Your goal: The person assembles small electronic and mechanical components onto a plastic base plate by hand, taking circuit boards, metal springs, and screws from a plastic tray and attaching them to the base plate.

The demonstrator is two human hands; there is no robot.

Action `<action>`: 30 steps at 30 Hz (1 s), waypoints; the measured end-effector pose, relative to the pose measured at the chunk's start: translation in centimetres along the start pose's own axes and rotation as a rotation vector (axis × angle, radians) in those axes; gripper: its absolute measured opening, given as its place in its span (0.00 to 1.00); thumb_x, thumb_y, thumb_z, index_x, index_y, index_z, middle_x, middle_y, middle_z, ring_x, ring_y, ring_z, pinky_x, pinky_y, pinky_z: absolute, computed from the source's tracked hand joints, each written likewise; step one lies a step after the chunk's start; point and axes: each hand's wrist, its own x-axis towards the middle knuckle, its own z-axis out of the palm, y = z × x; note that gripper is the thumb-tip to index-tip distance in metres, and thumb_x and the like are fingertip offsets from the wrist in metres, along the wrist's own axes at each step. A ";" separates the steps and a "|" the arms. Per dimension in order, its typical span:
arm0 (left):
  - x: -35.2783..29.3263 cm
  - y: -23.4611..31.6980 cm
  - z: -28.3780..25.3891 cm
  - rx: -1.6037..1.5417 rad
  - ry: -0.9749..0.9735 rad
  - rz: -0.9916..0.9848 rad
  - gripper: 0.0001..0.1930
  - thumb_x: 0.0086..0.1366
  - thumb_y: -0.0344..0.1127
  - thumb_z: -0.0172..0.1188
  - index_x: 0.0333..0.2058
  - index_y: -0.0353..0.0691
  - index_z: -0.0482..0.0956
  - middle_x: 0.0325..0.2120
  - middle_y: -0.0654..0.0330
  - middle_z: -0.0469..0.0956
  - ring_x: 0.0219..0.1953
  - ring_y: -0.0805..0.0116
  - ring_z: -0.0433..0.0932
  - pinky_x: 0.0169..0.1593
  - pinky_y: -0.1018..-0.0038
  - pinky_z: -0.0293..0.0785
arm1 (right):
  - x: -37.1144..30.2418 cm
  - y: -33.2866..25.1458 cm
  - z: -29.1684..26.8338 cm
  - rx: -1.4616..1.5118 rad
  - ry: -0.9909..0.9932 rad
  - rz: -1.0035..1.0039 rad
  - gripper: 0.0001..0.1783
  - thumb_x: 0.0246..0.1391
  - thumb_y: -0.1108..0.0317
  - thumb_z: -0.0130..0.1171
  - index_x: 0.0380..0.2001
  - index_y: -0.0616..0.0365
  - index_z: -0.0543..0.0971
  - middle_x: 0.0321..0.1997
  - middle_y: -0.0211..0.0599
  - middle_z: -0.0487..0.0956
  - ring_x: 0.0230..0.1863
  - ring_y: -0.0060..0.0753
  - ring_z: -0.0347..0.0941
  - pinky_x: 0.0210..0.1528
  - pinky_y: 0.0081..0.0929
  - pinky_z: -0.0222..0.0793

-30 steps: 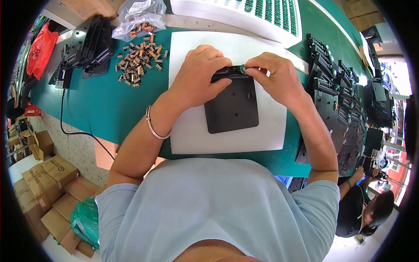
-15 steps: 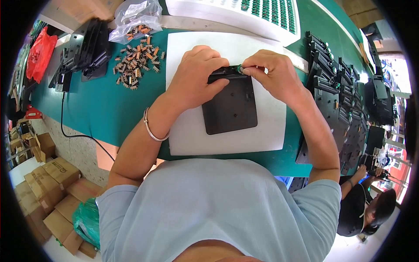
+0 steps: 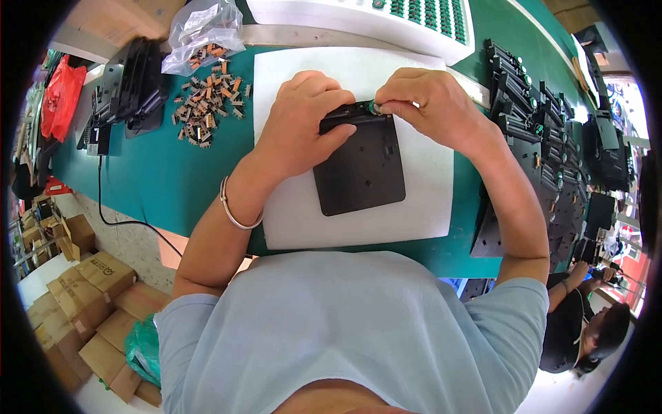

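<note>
A flat black plastic housing (image 3: 360, 172) lies on a white foam sheet (image 3: 420, 217), with a raised, barrel-like bar along its far edge. Wrapped over the left part of that bar, my left hand (image 3: 300, 127) is closed on the housing, thumb on the near side. My right hand (image 3: 434, 107) pinches a small round green part (image 3: 374, 107) at the right end of the bar. Fingertips hide part of it, so I cannot tell how it sits in the housing. A silver bangle is on my left wrist.
Small orange-and-black components (image 3: 207, 103) lie in a pile at left, beside a clear plastic bag (image 3: 200, 34). A white tray (image 3: 358, 21) of green round parts stands at the back. Several black housings (image 3: 524, 138) line the right side; a person (image 3: 579, 324) works beyond.
Both hands keep their grip at the bar, with little movement. The whole view has shifted slightly, and the housing appears a touch further left.
</note>
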 end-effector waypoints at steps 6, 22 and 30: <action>0.1 0.1 0.0 -0.001 0.002 0.003 0.16 0.49 0.33 0.69 0.38 0.42 0.79 0.36 0.60 0.75 0.46 0.55 0.71 0.51 0.61 0.65 | -0.3 -0.1 -0.2 0.060 -0.024 0.082 0.04 0.52 0.70 0.62 0.31 0.59 0.81 0.30 0.36 0.79 0.32 0.44 0.76 0.36 0.35 0.71; 0.5 -0.1 0.1 0.022 -0.010 0.033 0.17 0.48 0.34 0.69 0.39 0.40 0.79 0.37 0.58 0.76 0.45 0.55 0.72 0.50 0.61 0.67 | -3.8 -17.0 -4.1 -0.174 0.267 -0.302 0.08 0.27 0.66 0.64 0.17 0.51 0.76 0.20 0.24 0.71 0.18 0.21 0.65 0.19 0.22 0.55; 0.4 0.1 0.2 0.031 0.006 0.030 0.16 0.50 0.34 0.68 0.39 0.40 0.79 0.37 0.57 0.76 0.45 0.55 0.72 0.51 0.61 0.67 | -2.4 -18.2 -3.6 -0.133 0.503 -0.321 0.11 0.21 0.65 0.63 0.16 0.55 0.77 0.15 0.24 0.69 0.14 0.20 0.63 0.12 0.15 0.50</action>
